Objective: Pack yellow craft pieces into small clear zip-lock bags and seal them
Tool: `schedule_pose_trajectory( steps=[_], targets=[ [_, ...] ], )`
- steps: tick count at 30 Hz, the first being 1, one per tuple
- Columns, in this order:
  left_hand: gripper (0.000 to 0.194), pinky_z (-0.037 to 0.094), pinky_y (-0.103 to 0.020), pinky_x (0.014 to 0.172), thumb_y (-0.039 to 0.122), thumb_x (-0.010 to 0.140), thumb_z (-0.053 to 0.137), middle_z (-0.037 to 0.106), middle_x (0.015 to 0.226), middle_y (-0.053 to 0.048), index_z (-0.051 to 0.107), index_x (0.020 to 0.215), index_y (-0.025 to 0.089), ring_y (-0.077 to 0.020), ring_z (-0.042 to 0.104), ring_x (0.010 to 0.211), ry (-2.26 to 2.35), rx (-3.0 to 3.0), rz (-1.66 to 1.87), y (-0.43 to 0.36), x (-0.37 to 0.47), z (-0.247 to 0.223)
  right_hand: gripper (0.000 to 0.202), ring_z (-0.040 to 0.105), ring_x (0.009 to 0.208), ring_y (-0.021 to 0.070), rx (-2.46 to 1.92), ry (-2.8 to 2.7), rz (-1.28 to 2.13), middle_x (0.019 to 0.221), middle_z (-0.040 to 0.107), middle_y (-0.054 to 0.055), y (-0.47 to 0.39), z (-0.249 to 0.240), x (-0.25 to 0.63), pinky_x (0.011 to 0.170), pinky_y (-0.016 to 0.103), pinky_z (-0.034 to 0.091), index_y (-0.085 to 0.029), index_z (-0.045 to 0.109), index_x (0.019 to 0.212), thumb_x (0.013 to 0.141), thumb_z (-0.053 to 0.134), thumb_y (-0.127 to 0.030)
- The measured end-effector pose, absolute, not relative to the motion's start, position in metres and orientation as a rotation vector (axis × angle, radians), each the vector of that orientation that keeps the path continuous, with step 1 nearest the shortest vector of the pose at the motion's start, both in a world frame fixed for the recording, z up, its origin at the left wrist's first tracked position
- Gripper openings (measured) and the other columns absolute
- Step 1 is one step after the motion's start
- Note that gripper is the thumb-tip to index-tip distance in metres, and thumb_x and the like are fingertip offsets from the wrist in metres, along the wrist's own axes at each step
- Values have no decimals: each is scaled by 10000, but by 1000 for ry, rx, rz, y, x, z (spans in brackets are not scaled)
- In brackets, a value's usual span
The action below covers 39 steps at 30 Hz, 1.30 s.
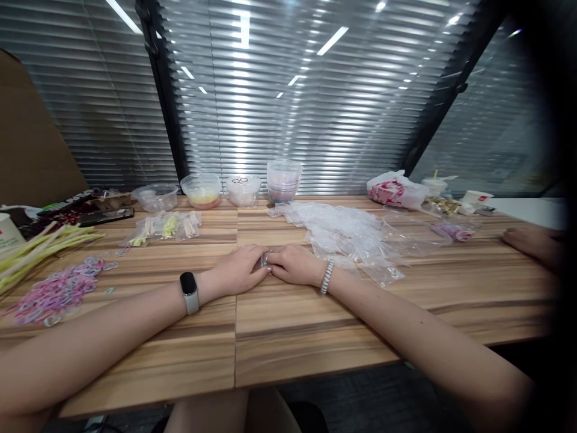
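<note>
My left hand (238, 269), a watch on its wrist, rests on the wooden table (279, 325) with curled fingers meeting those of my right hand (295, 264). Between the fingertips shows a sliver of something small and greyish, mostly hidden, which both hands seem to pinch. Just right of my right hand lies a loose heap of clear plastic bags (338, 228). Beyond my left hand are small filled bags (169, 227) with yellow and pale pink pieces inside. Farther left spreads a pile of small pink and purple loops (63, 291).
Clear plastic tubs (201, 191) and a stack of tubs (283, 180) line the back edge. Yellow strips (45, 246) and a dark phone-like slab (107, 216) lie left. A red-and-white bag (396, 189) stands back right. Another person's hand (532, 243) rests at far right.
</note>
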<state>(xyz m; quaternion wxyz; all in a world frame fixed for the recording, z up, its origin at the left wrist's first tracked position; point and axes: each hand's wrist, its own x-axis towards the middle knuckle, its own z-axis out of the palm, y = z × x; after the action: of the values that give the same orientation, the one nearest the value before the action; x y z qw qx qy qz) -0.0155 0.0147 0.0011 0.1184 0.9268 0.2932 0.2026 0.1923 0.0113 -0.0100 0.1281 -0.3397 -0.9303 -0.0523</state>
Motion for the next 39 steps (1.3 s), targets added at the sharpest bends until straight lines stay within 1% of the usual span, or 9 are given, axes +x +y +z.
schedule_pose_trajectory(
  steps=[5, 8, 11, 17, 22, 28, 39],
  targets=[
    [345, 432, -355, 905, 395, 926, 463, 600, 1121, -74, 543, 1190, 187, -216, 550, 1026, 881, 2718, 587, 15, -16, -1, 209, 602, 828, 162, -1012, -2711, -167, 967, 650, 25, 11, -10, 193, 714, 271, 377, -174, 581, 889, 937, 424, -304],
    [357, 430, -350, 906, 394, 928, 461, 600, 1127, -60, 533, 1225, 209, -208, 548, 1027, 876, 2715, 596, 15, -16, -1, 203, 601, 835, 159, -996, -2709, -158, 983, 648, 29, 10, -10, 193, 719, 266, 379, -169, 579, 890, 934, 426, -295],
    [348, 428, -343, 910, 390, 930, 460, 599, 1139, -50, 536, 1221, 215, -202, 548, 1032, 861, 2710, 600, 15, -16, 0, 198, 597, 830, 159, -991, -2707, -169, 989, 647, 29, 11, -10, 193, 720, 267, 380, -170, 581, 893, 931, 432, -296],
    [372, 424, -353, 923, 407, 932, 453, 596, 1148, -70, 534, 1232, 202, -214, 548, 1039, 880, 2716, 594, 16, -17, -1, 203, 598, 838, 161, -990, -2712, -154, 991, 647, 36, 11, -9, 193, 732, 267, 388, -165, 580, 886, 931, 430, -294],
    [351, 433, -360, 905, 401, 922, 465, 605, 1118, -99, 559, 1164, 164, -230, 557, 1023, 879, 2717, 576, 15, -17, -1, 211, 604, 865, 171, -987, -2713, -124, 1012, 645, 48, 11, -9, 192, 758, 271, 398, -160, 586, 901, 935, 425, -292],
    [343, 429, -356, 913, 389, 930, 453, 602, 1147, -72, 550, 1193, 192, -218, 553, 1038, 848, 2702, 603, 14, -16, 1, 211, 609, 895, 179, -1012, -2720, -117, 1006, 647, 50, 12, -10, 193, 781, 277, 404, -164, 585, 908, 934, 424, -297],
    [332, 427, -351, 930, 394, 927, 461, 597, 1164, -64, 548, 1180, 197, -209, 552, 1049, 854, 2699, 597, 14, -16, 1, 203, 606, 863, 167, -1004, -2712, -154, 1015, 647, 35, 11, -10, 194, 745, 270, 391, -175, 594, 929, 936, 428, -293]
  ],
)
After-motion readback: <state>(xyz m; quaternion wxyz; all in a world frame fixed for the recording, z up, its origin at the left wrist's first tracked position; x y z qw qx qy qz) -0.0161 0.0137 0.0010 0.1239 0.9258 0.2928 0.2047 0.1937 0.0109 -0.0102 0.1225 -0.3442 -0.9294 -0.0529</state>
